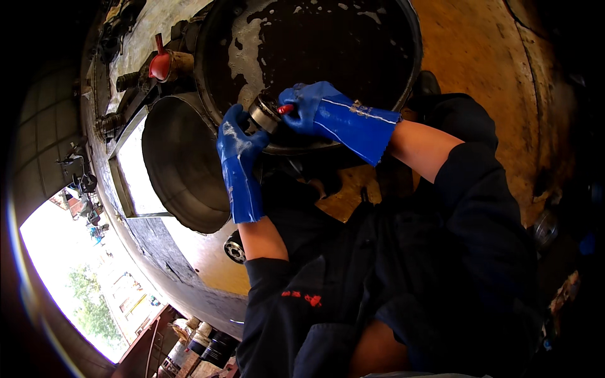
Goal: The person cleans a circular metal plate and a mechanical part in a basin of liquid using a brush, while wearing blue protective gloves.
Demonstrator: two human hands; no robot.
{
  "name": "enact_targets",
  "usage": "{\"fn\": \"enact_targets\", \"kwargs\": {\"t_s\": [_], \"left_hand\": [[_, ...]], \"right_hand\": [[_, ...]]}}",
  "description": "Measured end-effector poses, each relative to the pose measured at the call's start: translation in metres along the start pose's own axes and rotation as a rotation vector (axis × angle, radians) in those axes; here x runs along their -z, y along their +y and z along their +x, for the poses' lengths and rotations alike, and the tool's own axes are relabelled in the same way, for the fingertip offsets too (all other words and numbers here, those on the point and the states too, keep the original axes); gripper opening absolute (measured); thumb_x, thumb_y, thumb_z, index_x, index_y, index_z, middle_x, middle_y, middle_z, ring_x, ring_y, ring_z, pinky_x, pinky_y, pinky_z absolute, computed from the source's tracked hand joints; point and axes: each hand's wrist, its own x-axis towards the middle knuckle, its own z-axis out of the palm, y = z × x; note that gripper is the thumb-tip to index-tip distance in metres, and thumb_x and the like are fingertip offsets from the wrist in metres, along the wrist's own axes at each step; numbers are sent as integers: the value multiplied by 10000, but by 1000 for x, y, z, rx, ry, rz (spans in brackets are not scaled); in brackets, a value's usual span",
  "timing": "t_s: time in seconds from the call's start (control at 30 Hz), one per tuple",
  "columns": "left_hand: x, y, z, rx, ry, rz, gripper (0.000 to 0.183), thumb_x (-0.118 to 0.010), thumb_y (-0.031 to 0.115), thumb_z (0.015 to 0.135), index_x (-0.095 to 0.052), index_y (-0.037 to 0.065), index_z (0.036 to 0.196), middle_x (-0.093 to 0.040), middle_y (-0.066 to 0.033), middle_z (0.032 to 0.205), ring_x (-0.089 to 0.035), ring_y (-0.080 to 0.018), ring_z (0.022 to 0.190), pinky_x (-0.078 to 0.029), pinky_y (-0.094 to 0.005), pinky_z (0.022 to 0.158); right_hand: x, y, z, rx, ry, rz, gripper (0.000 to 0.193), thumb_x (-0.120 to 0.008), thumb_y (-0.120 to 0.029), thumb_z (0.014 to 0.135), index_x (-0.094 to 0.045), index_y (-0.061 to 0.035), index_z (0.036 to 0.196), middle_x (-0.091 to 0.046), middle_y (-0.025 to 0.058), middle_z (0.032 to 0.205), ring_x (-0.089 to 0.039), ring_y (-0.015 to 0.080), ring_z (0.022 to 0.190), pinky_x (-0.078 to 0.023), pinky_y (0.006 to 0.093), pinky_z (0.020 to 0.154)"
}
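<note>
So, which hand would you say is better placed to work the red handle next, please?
Probably the right hand: it holds the red handle beside the metal part, which the left hand holds.

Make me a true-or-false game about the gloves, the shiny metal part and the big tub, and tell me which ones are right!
1. The left hand and right hand wear blue gloves. True.
2. The red piece is in the left hand. False: it is in the right hand.
3. The left hand holds the metal part. True.
4. The tub is bright yellow inside. False: it looks dark, with pale patches.
5. The open drum is left of the tub. True.
6. The tub is square. False: it is round.
</note>
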Motion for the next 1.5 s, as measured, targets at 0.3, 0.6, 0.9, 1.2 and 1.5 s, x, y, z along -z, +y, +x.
{"fn": "enact_targets", "kwargs": {"t_s": [0.3, 0.6, 0.9, 1.2, 1.5], "left_hand": [[-6, -6, 1, -92, -295, -682, 481, -674, 49, 887, -628, -39, 1358, -715, -128, 1247, -704, -230, 1121, -567, -362, 980], [13, 34, 5, 409, -290, -664, 539, -677, 425, 986, -684, -28, 1278, -721, -168, 1140, -702, -285, 990, -585, -428, 891], [-7, 23, 22, 271, -325, -34, 470, -806, 319, 889, -714, -31, 1189, -743, -156, 952, -726, -273, 817, -593, -370, 681], [2, -31, 17, 222, -412, -585, 325, -773, 273, 927, -745, 2, 1105, -754, -125, 877, -729, -237, 732, -582, -378, 624], [-4, -67, -16, -270, -192, -638, 371, -629, 293, 1027, -730, 14, 1249, -745, -107, 1084, -693, -226, 957, -558, -348, 776]], "right_hand": [[-16, 0, 4, -44, 14, -9, 252, -676, -324, 945, -695, -147, 1123, -737, 90, 973, -736, 240, 764, -602, 387, 683], [-27, -13, 6, 79, -33, -178, 372, -700, -279, 914, -656, -111, 1243, -759, 65, 1111, -770, 268, 935, -627, 431, 753], [-18, -3, -19, 152, 52, -261, 366, -727, -332, 933, -663, -121, 1225, -751, 46, 1037, -762, 255, 890, -625, 402, 752], [46, 29, -59, -201, 238, -171, 162, -682, -278, 940, -707, -155, 1042, -736, 79, 976, -737, 283, 932, -595, 417, 842], [8, 57, -82, -12, 462, -265, 227, -696, -196, 894, -693, -146, 1115, -738, 98, 1107, -726, 335, 1011, -590, 439, 866]]}}
